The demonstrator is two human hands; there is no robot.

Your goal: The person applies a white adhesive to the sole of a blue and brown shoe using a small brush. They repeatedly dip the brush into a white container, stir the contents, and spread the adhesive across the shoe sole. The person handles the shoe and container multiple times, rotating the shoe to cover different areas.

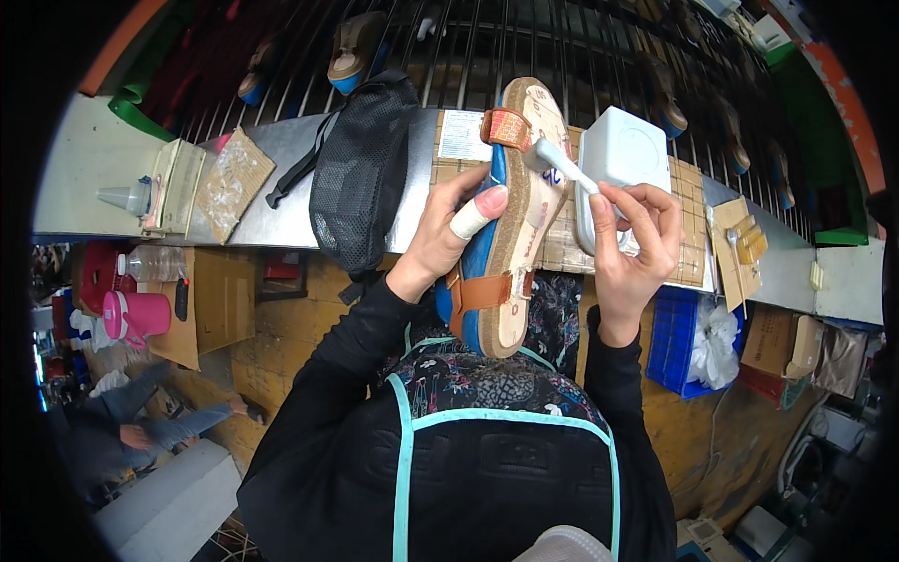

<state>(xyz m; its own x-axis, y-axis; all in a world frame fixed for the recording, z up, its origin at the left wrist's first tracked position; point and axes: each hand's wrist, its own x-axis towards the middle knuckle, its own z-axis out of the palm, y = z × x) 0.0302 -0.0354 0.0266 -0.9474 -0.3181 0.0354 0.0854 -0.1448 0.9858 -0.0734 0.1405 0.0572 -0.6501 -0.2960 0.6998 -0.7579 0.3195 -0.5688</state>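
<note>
A sandal (pixel 549 211) stands nearly upright in front of me, its beige footbed turned to the right. It has a cork edge, a blue side and brown straps. My left hand (pixel 459 220) is closed round its blue side, the thumb wrapped in pale tape. My right hand (pixel 637 239) pinches the handle of a white brush (pixel 573 170). The brush's greyish head is at the footbed's upper part; its bristles cannot be made out. Just behind my right hand, a white plastic container (pixel 626 150) stands on the bench, partly hidden by the fingers.
A black mesh bag (pixel 361 178) lies left on the metal bench edge, near a cardboard piece (pixel 234 184). Beyond runs a rack of dark bars (pixel 468 56) carrying several sandals. At right are a cardboard pad (pixel 737 248) and a blue crate (pixel 672 342). Another person (pixel 154 421) sits lower left.
</note>
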